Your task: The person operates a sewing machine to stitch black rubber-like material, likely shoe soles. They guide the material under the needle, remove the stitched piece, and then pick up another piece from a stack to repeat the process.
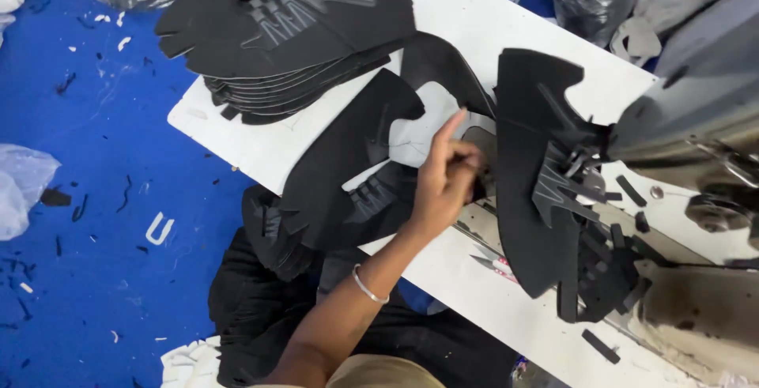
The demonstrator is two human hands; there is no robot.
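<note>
Head view: a black shoe-upper piece [348,159] is pinched at its edge by the left hand [444,178], the right hand being unseen; feeding toward the sewing machine [696,119] beyond the fingers seems called for.

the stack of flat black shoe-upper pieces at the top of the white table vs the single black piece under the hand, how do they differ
The stack of flat black shoe-upper pieces is many layers, lying untouched; the single black cut piece is one layer, overhanging the white table edge, beside the left hand. The stack's grey pattern faces up; the single piece mostly shows plain black. Both share the same cut shape.
</note>
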